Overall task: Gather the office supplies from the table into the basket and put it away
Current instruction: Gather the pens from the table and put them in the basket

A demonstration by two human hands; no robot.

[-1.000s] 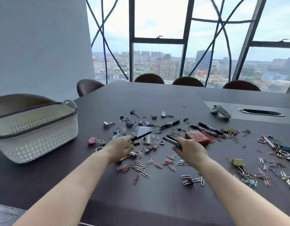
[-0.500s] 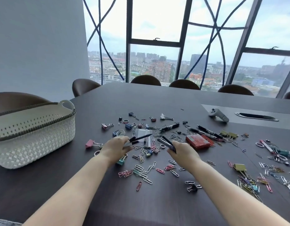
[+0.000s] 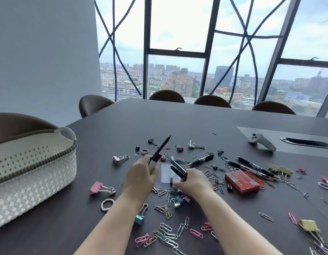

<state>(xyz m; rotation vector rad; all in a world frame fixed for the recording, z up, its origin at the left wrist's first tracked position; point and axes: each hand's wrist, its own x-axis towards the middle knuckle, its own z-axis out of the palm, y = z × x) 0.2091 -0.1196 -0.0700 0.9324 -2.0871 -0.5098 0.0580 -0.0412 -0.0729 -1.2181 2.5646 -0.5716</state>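
Left hand [image 3: 143,176], fingers curled round a black pen [image 3: 160,150], tip angled up and away. Right hand [image 3: 195,182] just beside it, fingers closed round dark pens [image 3: 178,169]. Paper clips [image 3: 167,230] litter the table [image 3: 178,122] beneath; white basket [image 3: 34,173] sits at the left edge, well apart.

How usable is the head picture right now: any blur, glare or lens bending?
Head view: the overcast window backlights the scene, sky nearly blown out; the dark table shows soft sheen, no hard shadows; window frames lean and bow from the wide lens; the dark pen in the left hand looks motion-blurred, paper clips nearer the camera are readable.
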